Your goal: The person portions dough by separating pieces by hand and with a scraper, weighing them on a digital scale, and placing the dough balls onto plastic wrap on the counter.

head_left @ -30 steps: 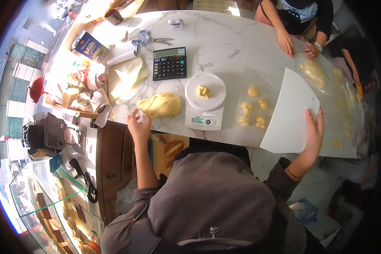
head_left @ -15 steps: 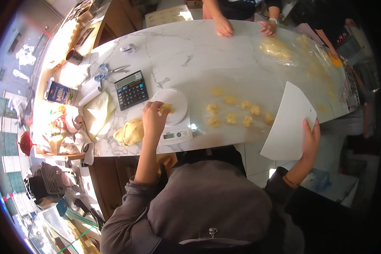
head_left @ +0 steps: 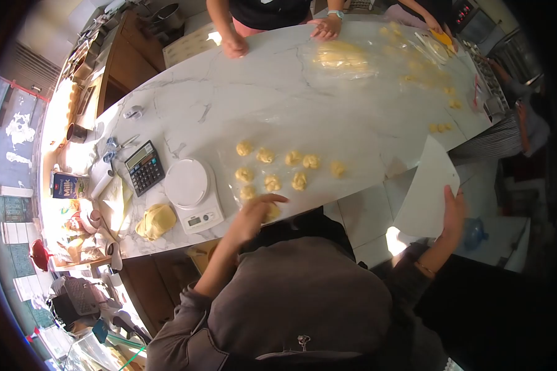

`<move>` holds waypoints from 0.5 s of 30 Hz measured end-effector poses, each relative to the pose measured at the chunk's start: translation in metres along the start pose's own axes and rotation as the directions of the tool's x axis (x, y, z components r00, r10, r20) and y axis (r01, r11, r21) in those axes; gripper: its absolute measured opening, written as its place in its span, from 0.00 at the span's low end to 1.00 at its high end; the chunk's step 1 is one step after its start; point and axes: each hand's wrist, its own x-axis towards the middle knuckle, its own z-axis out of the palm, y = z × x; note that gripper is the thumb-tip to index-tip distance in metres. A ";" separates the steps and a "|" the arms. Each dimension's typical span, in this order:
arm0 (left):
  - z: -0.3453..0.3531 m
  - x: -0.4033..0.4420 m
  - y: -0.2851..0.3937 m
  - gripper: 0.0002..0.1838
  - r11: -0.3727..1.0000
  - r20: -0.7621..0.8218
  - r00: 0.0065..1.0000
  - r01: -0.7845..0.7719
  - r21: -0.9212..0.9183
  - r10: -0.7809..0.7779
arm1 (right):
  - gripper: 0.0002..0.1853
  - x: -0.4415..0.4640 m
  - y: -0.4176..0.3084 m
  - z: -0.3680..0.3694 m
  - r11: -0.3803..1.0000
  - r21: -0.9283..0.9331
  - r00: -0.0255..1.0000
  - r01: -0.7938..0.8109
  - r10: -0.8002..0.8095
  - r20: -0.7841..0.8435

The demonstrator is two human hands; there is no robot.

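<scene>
My left hand [head_left: 254,217] is over the table's near edge, its fingers around a small piece of dough [head_left: 272,213] that shows partly beneath them. Just beyond it, several small dough pieces [head_left: 272,182] lie on clear plastic. The white kitchen scale [head_left: 202,219], its round plate bare, stands to the left of that hand. A larger dough lump [head_left: 156,222] rests left of the scale. Out to the right, my right hand [head_left: 453,213] grips a white sheet-like board [head_left: 422,193] by its right edge, beyond the table's front edge.
A calculator [head_left: 145,168], scissors [head_left: 122,146] and a milk carton [head_left: 69,185] are at the left. Across the marble table [head_left: 185,93], a person's hands [head_left: 327,28] rest near bagged dough [head_left: 343,59]. Another person's hand is at the far right.
My left hand has moved with the dough piece from the scale to the right, beside the other pieces. The view has turned to the right. My right hand still holds the board.
</scene>
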 end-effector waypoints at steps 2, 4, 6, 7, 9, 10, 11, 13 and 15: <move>0.054 0.040 -0.029 0.24 0.990 0.266 0.955 -0.138 0.001 0.133 | 0.24 0.017 0.024 -0.006 0.992 0.102 0.986 -0.079 0.063 0.156; 0.098 0.064 -0.041 0.24 0.976 0.288 0.954 -0.133 0.170 0.080 | 0.24 0.035 0.056 -0.007 0.975 0.152 0.945 -0.159 0.105 0.311; 0.116 0.075 -0.034 0.24 0.982 0.191 0.981 -0.020 0.190 -0.017 | 0.24 0.049 0.075 -0.005 0.972 0.111 0.909 -0.208 0.150 0.390; 0.124 0.078 -0.027 0.25 0.980 0.138 0.988 0.039 0.194 -0.067 | 0.24 0.047 0.077 0.004 0.972 0.062 0.899 -0.228 0.186 0.396; 0.132 0.072 -0.009 0.25 0.953 -0.038 0.998 0.050 0.299 -0.040 | 0.24 0.051 0.081 0.015 0.964 0.031 0.867 -0.264 0.223 0.445; 0.134 0.068 -0.006 0.26 0.935 -0.127 0.992 0.071 0.349 -0.028 | 0.24 0.054 0.085 0.019 0.957 0.044 0.842 -0.288 0.231 0.488; 0.136 0.068 -0.012 0.27 0.906 -0.214 0.967 -0.034 0.422 0.136 | 0.25 0.056 0.087 0.022 0.949 0.057 0.814 -0.311 0.235 0.531; 0.141 0.073 -0.031 0.28 0.783 -0.333 0.822 -0.202 0.589 0.462 | 0.25 0.063 0.084 0.028 0.956 0.050 0.785 -0.290 0.208 0.584; 0.144 0.074 -0.041 0.29 0.694 -0.328 0.774 -0.192 0.694 0.542 | 0.25 0.071 0.078 0.033 0.961 0.048 0.762 -0.273 0.185 0.621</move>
